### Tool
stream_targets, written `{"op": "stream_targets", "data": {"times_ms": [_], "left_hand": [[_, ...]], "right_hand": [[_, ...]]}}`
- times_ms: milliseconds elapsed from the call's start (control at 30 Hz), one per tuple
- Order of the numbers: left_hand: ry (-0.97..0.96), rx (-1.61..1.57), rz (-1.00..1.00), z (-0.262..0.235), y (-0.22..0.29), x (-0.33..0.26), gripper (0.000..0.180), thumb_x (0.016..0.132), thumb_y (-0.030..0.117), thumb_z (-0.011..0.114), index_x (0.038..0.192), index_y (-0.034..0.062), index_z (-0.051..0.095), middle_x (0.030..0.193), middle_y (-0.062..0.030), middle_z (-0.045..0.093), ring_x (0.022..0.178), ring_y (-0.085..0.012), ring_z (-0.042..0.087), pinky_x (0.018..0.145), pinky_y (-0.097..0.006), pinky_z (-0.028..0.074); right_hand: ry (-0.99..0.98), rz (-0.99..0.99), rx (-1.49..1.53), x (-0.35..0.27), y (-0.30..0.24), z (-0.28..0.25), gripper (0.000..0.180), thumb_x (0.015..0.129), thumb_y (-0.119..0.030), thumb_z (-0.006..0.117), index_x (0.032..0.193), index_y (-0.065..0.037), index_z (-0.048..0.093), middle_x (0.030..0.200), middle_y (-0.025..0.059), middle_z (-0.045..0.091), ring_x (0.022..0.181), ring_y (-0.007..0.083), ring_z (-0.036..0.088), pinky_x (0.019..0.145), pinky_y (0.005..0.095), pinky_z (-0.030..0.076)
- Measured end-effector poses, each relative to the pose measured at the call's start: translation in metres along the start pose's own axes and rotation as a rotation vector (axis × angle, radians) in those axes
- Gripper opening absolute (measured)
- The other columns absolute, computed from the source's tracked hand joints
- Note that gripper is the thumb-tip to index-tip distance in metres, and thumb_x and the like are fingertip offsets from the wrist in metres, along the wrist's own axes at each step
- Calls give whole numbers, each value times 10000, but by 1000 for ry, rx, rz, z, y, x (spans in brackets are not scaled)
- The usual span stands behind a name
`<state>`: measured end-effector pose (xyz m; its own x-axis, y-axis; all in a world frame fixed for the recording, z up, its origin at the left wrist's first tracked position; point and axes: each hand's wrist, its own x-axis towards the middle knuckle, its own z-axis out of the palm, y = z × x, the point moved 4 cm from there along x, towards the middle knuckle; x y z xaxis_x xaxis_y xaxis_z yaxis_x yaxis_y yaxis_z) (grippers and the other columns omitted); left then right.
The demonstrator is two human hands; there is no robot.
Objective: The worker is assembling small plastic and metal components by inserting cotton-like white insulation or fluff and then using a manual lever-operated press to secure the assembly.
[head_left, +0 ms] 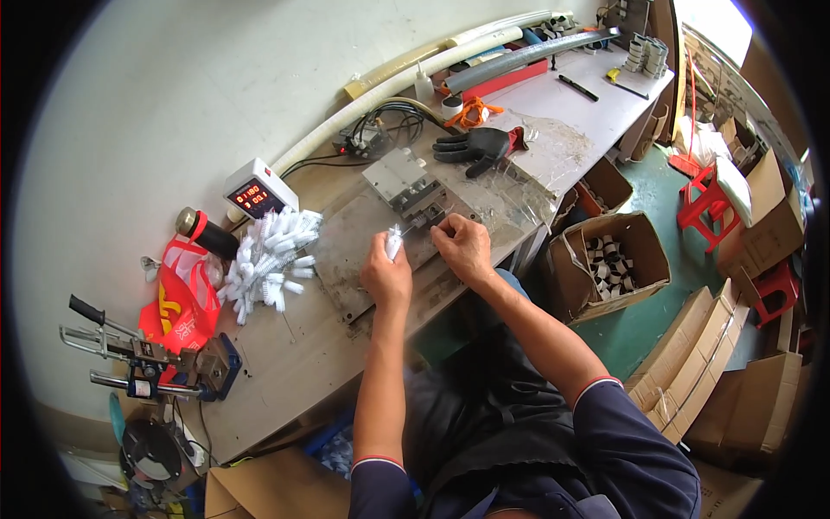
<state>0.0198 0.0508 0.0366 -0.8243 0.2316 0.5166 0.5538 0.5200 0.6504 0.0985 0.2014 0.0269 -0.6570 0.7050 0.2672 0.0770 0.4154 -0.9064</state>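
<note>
Cluttered workshop table (285, 346) at frame centre, boxes on floor at right. Left hand (386, 275) closed round a small white tube (394, 241), tip up, near the metal jig (406, 183). Right hand (465, 248) pinching something tiny just beside the jig; can't tell what. Big pile of white tubes (270, 259) at left, box (612, 259) at right only part filled w/ pieces: looks like plenty left.

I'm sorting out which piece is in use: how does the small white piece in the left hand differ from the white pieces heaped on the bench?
The white piece is single, gripped in the left hand near the metal fixture. The heap of white pieces lies loose, untouched, left of the metal plate. Both look alike: small, white, tube-like.
</note>
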Motion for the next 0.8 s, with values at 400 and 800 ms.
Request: {"op": "stream_targets", "data": {"times_ms": [400,800], "left_hand": [[-66,132,-28,2,4,-14,260,911,196,700,1107,26,670,1006,-202,711,902,-409,680,748,-470,528],[144,-48,13,0,-7,-2,221,936,165,689,1070,3,621,970,-219,680,895,-420,662,754,-470,515]], "right_hand": [[-15,-1,38,-12,3,-15,242,842,-277,699,869,-38,674,781,189,673,760,378,677,685,455,520],[153,41,500,4,21,-15,227,888,-28,611,1106,10,659,959,59,692,868,115,632,775,269,514]]}}
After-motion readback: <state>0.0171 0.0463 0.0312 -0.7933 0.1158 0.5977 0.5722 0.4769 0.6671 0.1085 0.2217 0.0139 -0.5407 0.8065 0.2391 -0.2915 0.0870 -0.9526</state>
